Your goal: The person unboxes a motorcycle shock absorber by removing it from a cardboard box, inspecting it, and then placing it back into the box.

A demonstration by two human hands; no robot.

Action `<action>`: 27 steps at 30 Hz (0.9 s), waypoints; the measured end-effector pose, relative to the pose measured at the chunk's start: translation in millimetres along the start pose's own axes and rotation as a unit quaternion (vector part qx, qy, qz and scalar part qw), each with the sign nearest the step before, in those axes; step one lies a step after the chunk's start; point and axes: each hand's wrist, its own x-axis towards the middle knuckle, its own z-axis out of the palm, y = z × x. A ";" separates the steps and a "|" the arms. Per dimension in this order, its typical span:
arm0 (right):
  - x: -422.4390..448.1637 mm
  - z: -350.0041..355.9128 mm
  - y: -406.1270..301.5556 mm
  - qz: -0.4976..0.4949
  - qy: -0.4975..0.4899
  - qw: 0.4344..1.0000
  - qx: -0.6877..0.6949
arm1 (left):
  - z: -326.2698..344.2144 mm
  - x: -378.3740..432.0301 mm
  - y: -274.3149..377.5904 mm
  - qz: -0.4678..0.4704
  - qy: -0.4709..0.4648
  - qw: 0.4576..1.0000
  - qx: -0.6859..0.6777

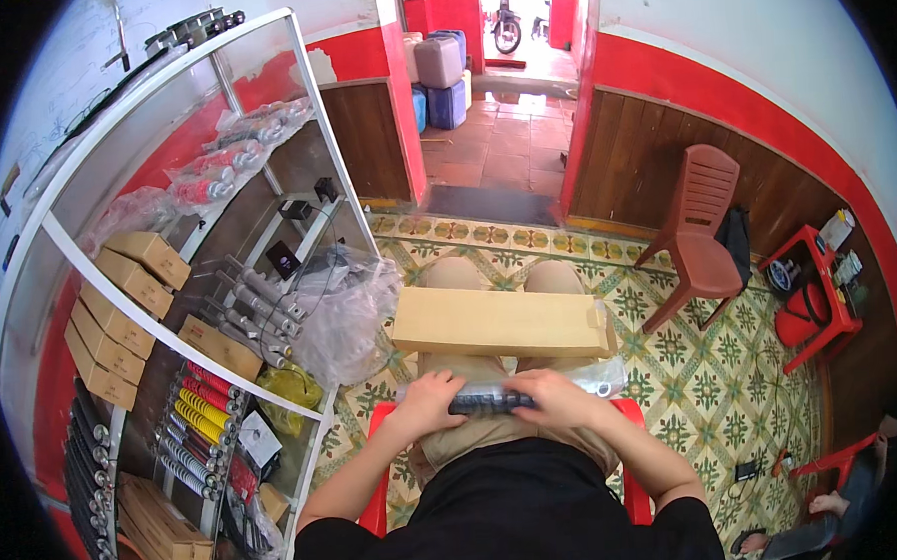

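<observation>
A black and silver shock absorber (491,400) in clear plastic wrap lies crosswise over the thighs. My left hand (433,402) is closed around its left part, and my right hand (547,398), slightly blurred, grips it right of the middle. The clear plastic (607,377) reaches past my right hand, with a round metal end showing in it. Just beyond, a long tan cardboard box (499,319) rests across the knees; a flap shows at its right end. Whether that box holds anything cannot be told.
A metal-framed shelf (300,69) with shock absorbers and small boxes (123,317) stands at the left. At the right are a brown plastic chair (706,246) and a red stool (815,260). Another person's foot (830,502) shows at lower right. Plastic canisters (439,63) stand beyond the doorway.
</observation>
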 end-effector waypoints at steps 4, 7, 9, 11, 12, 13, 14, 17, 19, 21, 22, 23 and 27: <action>37.8 34.4 -20.8 -0.051 0.006 0.999 -0.010 | -0.1 -3.4 -15.7 0.009 -0.012 1.000 -0.025; 54.5 56.4 -26.1 -0.011 -0.021 0.996 -0.091 | -7.1 -6.7 -24.2 0.001 -0.022 0.998 -0.051; 60.5 72.9 -25.0 0.067 -0.035 0.987 -0.142 | -11.7 -7.9 -27.9 -0.013 -0.044 0.997 -0.063; 69.2 82.6 -26.8 0.069 -0.042 0.986 -0.143 | -10.0 -13.3 -30.9 -0.035 -0.062 0.997 -0.030; 73.2 84.1 -29.5 0.069 -0.056 0.986 -0.143 | -12.4 -15.1 -31.3 -0.024 -0.066 0.997 -0.025; 76.1 87.2 -30.9 0.070 -0.054 0.986 -0.144 | -16.3 -17.6 -31.1 -0.021 -0.058 0.998 -0.017; 76.6 85.3 -31.2 0.079 -0.045 0.985 -0.145 | -21.5 -17.0 -28.1 -0.018 -0.048 0.999 -0.011; 73.0 75.6 -33.6 0.095 -0.013 0.990 -0.107 | -38.2 -9.9 -17.2 0.000 -0.045 0.999 0.015; 69.6 69.0 -31.9 0.100 -0.002 0.990 -0.104 | -48.8 -5.2 -9.1 0.007 -0.041 0.999 0.018; 67.5 64.2 -35.0 0.100 0.003 0.990 -0.096 | -61.2 -0.2 -5.5 0.014 -0.081 0.996 0.031; 66.0 60.4 -36.4 0.090 0.001 0.992 -0.087 | -65.8 5.4 -5.6 0.014 -0.083 0.996 0.031; 65.5 58.0 -38.6 0.079 0.000 0.994 -0.077 | -73.1 13.1 -5.5 0.021 -0.099 0.994 0.027; 62.2 62.2 -41.2 0.113 -0.080 0.987 -0.084 | -84.3 100.9 -10.2 0.056 -0.059 0.994 -0.075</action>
